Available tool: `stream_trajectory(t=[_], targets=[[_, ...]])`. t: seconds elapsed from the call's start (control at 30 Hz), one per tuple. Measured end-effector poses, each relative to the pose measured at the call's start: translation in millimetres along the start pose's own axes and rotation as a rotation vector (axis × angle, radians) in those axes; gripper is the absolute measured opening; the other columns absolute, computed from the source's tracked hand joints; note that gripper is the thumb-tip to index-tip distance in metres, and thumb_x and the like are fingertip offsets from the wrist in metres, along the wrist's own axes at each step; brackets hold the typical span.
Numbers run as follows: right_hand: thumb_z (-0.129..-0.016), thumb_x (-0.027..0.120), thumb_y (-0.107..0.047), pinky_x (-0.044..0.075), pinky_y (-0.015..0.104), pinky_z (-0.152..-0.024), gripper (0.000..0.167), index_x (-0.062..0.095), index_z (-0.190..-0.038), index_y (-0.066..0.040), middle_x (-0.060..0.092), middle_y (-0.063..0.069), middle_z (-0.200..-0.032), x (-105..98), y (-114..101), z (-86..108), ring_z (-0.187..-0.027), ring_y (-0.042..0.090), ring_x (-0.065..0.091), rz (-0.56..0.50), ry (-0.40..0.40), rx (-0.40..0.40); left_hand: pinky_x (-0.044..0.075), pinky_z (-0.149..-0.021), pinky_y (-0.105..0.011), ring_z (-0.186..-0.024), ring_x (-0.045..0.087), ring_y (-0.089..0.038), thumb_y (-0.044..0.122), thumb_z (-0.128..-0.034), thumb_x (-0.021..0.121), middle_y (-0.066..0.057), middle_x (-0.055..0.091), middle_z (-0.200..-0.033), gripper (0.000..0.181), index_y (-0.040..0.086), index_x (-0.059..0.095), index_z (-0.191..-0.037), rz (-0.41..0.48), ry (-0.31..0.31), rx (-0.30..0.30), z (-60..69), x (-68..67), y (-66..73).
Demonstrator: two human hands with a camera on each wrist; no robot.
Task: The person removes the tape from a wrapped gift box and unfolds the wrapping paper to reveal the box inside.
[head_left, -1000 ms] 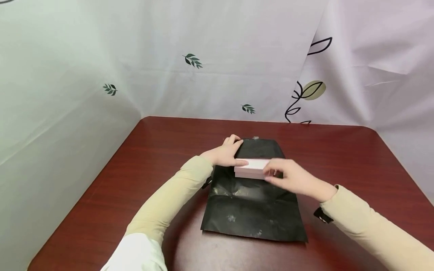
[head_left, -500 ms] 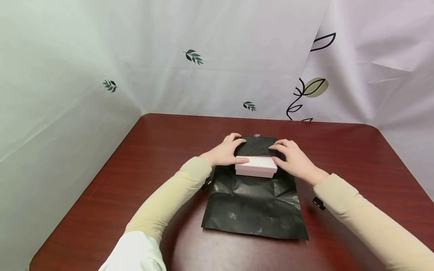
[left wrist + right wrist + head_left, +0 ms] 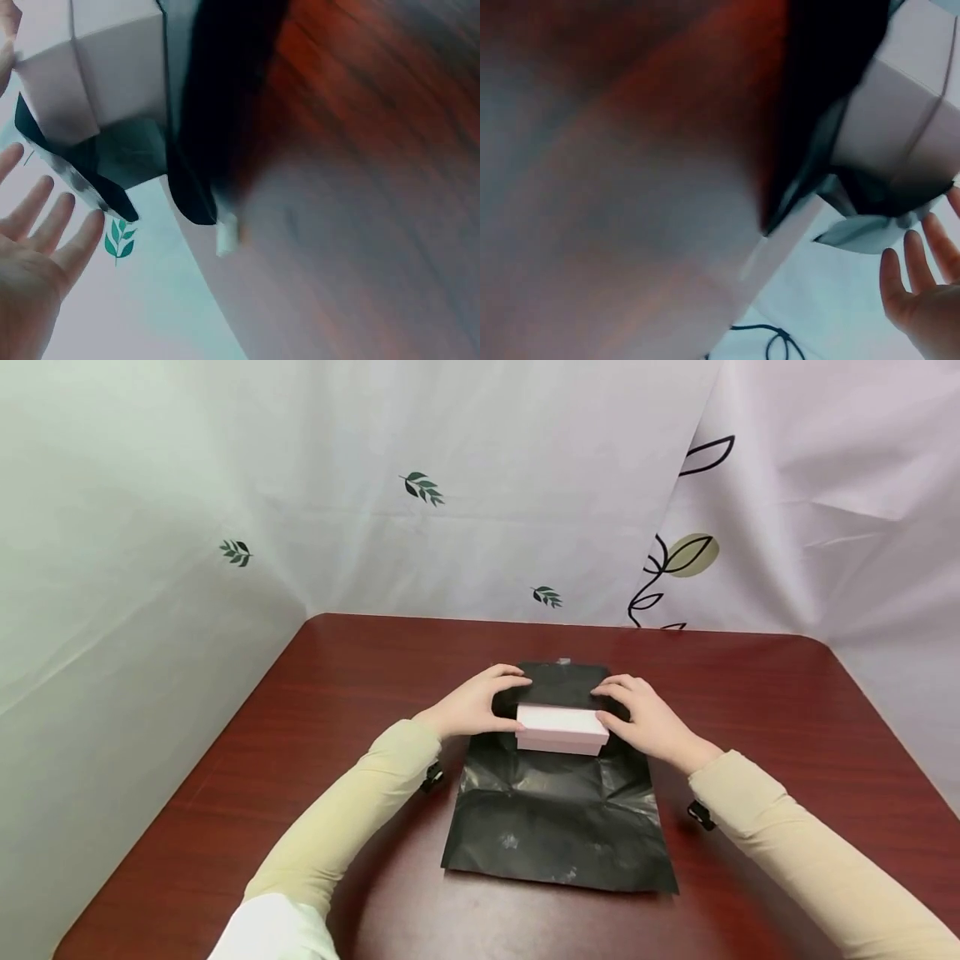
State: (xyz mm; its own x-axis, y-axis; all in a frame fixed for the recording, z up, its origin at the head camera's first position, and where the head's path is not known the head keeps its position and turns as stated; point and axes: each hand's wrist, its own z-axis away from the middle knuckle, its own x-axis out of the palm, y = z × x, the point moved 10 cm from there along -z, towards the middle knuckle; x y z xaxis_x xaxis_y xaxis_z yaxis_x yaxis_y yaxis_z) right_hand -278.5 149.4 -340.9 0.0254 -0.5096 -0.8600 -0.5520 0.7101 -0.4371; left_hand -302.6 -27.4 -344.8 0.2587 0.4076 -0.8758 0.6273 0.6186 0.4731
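A pale pink lidded box (image 3: 559,729) sits on a black plastic bag (image 3: 558,835) lying on the table. The bag's far part (image 3: 562,683) rises behind the box. At the box's left end is my left hand (image 3: 474,703), its thumb at the corner and its fingers spread beside the bag. In the left wrist view those fingers (image 3: 81,244) are straight, close to the bag's edge. My right hand (image 3: 651,718) is at the right end, thumb by the box corner, fingertips at the bag's far part. The right wrist view shows its fingers (image 3: 919,262) extended near the bag.
The dark red wooden table (image 3: 360,693) runs to a white cloth backdrop (image 3: 480,552) with leaf prints at the back and sides. A small pale tab (image 3: 564,661) shows at the bag's far edge. Black wrist devices (image 3: 701,815) hang under both cuffs.
My right hand has moved from the box's front right to the bag's far right part. My left hand has shifted left, its thumb sliding off the box top to its corner.
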Motion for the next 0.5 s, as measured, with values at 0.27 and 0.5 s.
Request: stream_trajectory(t=[0.27, 0.5], targets=[[-0.087, 0.068, -0.019, 0.042, 0.042, -0.076, 0.038, 0.059, -0.122, -0.004, 0.052, 0.017, -0.127, -4, 7, 0.4, -0.112, 0.033, 0.044, -0.046, 0.044, -0.021, 0.038, -0.106, -0.041, -0.133, 0.04, -0.024, 0.016, -0.0873, 0.066, -0.01, 0.041, -0.143, 0.053, 0.01, 0.049, -0.137, 0.036, 0.018, 0.038, 12.6, -0.1, -5.0], [-0.082, 0.073, -0.01, 0.042, 0.039, -0.071, 0.038, 0.061, -0.117, -0.003, 0.057, 0.016, -0.118, -15, 6, -6.0, -0.095, 0.027, 0.05, -0.017, 0.083, -0.046, 0.049, -0.079, -0.033, -0.093, 0.06, -0.021, 0.011, -0.0905, 0.063, -0.009, 0.052, -0.133, 0.039, 0.007, 0.058, -0.129, 0.027, 0.113, 0.006, 11.0, -10.7, -14.7]])
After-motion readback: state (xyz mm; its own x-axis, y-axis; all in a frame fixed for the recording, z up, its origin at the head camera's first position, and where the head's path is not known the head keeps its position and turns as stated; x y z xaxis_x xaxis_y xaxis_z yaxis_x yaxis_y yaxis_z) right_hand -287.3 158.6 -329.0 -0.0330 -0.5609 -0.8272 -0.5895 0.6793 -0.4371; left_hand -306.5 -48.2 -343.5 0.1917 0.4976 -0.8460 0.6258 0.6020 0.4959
